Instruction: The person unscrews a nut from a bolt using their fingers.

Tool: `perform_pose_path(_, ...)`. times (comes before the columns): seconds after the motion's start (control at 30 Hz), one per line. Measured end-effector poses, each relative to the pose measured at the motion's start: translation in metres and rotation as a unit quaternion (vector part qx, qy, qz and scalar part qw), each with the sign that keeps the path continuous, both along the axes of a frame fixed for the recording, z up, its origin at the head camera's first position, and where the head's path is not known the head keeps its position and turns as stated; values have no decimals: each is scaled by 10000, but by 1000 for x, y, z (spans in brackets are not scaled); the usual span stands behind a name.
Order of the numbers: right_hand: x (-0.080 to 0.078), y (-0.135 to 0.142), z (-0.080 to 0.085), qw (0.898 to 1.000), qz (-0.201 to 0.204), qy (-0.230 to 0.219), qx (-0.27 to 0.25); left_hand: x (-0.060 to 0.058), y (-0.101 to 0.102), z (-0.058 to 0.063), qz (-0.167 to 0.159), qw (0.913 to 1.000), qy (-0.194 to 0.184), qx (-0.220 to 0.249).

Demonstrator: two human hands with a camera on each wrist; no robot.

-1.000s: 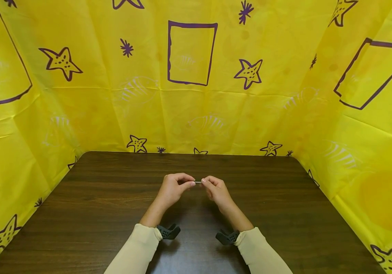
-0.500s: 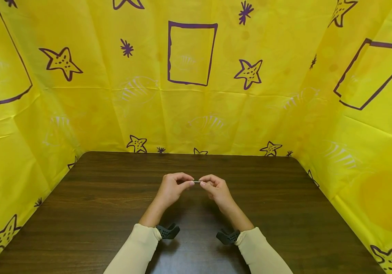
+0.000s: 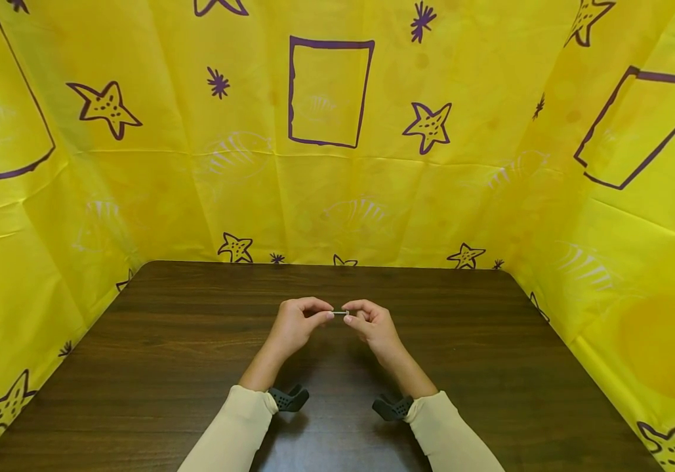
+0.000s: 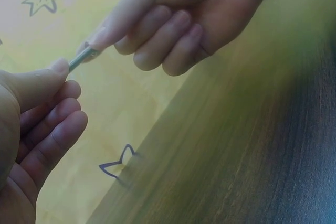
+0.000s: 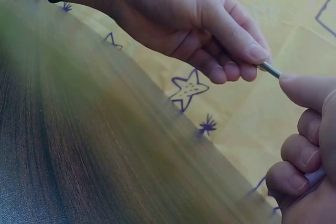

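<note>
A thin metal bolt (image 3: 340,313), lying level from side to side, spans the small gap between both hands over the table. My left hand (image 3: 297,322) pinches its left end between thumb and index finger. At the right end a small wider piece shows between the thumb and index fingertips of my right hand (image 3: 376,326), which are set slightly apart around it. In the left wrist view the shaft of the bolt (image 4: 81,59) slants up to the right fingertips. The right hand's other fingers (image 5: 295,156) are curled in toward the palm.
The dark wood-grain table (image 3: 195,367) lies beneath both hands. Yellow cloth (image 3: 337,183) with star and fish drawings walls it in at the back and both sides. Black wrist mounts (image 3: 291,398) sit at the cuffs of the pale sleeves (image 3: 237,419).
The right thumb and index fingertips have shifted slightly left and parted, exposing the wider right end of the bolt. The left hand stays nearly still, keeping its pinch.
</note>
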State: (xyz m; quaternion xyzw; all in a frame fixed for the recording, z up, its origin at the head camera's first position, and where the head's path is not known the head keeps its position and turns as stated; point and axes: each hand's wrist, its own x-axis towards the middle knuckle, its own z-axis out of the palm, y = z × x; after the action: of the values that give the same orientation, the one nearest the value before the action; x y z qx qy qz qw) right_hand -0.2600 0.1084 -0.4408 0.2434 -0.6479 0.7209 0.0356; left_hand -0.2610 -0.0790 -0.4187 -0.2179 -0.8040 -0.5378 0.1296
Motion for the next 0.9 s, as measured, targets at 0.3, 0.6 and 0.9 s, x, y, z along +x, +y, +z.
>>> perform_pose_path(0.3,0,-1,0,9993,-338,21,166,0,-1,-1,-81,9997,-99,187)
perform_pose_path(0.6,8,-1,15,9971,-601,112,459,0,-3,-2,0,9998,-163,134)
perform_pose_path(0.9,5,0,9,9847,-1194,226,1251,-2,-5,-7,63,9991,-383,-180)
